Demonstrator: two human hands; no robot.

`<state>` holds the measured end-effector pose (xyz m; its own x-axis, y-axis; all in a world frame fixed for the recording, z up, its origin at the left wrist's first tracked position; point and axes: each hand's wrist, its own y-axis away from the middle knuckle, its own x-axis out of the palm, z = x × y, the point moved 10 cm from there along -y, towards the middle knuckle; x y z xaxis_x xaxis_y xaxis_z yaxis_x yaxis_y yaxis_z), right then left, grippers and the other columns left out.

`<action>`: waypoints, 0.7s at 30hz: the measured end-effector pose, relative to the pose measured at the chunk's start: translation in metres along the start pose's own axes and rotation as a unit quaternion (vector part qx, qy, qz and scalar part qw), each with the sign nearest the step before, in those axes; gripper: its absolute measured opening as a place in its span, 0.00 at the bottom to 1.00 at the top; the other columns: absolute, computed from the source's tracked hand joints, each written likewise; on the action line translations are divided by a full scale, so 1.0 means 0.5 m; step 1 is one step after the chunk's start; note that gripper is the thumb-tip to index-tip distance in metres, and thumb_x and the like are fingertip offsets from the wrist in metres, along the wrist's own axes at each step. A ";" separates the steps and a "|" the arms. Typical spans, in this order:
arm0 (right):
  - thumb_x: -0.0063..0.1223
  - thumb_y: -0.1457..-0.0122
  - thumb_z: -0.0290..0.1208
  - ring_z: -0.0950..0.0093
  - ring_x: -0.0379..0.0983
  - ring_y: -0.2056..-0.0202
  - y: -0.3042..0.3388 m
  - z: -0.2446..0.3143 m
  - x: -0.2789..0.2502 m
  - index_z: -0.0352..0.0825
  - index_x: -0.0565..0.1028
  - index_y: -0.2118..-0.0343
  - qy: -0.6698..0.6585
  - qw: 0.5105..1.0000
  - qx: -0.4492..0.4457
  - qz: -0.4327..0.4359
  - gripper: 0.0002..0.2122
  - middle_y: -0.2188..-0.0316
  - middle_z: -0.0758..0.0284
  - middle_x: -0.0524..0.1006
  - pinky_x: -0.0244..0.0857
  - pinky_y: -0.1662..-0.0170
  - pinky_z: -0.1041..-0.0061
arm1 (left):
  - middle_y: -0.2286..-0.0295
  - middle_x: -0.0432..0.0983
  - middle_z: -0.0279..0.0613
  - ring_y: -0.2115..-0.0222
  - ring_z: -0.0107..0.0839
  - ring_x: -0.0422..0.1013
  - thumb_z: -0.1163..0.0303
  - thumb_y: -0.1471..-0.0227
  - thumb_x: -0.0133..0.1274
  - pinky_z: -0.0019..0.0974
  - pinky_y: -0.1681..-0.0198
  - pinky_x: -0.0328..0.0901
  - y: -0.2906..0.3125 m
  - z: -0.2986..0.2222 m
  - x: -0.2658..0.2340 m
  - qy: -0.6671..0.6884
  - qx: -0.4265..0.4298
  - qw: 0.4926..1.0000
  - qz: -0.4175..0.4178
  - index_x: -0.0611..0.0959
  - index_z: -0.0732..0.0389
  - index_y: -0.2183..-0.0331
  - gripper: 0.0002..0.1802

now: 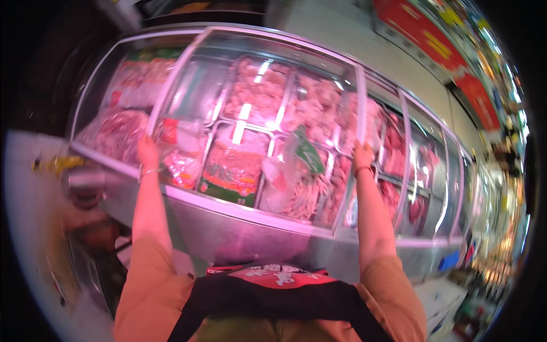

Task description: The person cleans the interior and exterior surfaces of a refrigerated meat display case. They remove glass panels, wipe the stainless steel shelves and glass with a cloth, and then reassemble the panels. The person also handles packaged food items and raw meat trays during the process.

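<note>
Both my arms reach forward over a long display freezer with framed glass lids. My left hand (148,153) is closed on the left edge of a wide glass lid (188,48). Its opposite edge is in my right hand (363,154), with the fingers closed around the frame. Beneath the glass are metal trays of pale pink raw meat (259,91). A packaged meat bag (231,174) with a green lower band lies near the front. Beside it is a clear plastic bag (307,151) with a green patch. Pink light and reflections blur the finer details.
More meat (117,128) lies under the lid section at the left end. Further glass lids (430,165) continue to the right over other trays. The metal front wall (239,233) of the freezer stands before my body. Red signboards (439,45) run along the far right.
</note>
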<state>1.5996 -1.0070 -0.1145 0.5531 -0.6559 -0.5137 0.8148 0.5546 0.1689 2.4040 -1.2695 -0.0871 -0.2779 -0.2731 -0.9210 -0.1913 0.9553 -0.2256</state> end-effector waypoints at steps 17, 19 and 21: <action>0.48 0.44 0.31 0.57 0.74 0.58 0.148 -0.158 -0.539 0.31 0.74 0.63 0.543 0.808 0.090 -0.211 0.10 0.63 0.54 0.77 0.69 0.56 0.62 | 0.53 0.71 0.57 0.52 0.52 0.68 0.70 0.46 0.43 0.45 0.49 0.62 0.003 -0.085 -0.026 -0.029 -0.010 0.996 0.079 0.72 0.65 0.48 0.23; 0.47 0.44 0.28 0.56 0.76 0.61 0.153 -0.159 -0.536 0.30 0.75 0.64 0.564 0.791 0.079 -0.222 0.09 0.65 0.53 0.77 0.71 0.58 0.62 | 0.53 0.71 0.57 0.52 0.52 0.68 0.69 0.46 0.43 0.45 0.49 0.62 0.005 -0.097 -0.028 -0.032 -0.018 0.995 0.093 0.72 0.65 0.48 0.24; 0.47 0.45 0.27 0.56 0.76 0.62 0.151 -0.157 -0.543 0.30 0.75 0.65 0.549 0.794 0.112 -0.234 0.08 0.66 0.52 0.78 0.71 0.59 0.62 | 0.53 0.71 0.57 0.52 0.52 0.68 0.69 0.47 0.43 0.45 0.48 0.61 0.003 -0.103 -0.032 -0.019 -0.021 0.995 0.100 0.72 0.65 0.48 0.24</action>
<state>1.4975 -0.7466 -0.0285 -0.2051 0.1470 -0.9676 0.9649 0.1960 -0.1747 2.3599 -1.2697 -0.0562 -0.2787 -0.0733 -0.9576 -0.1750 0.9843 -0.0245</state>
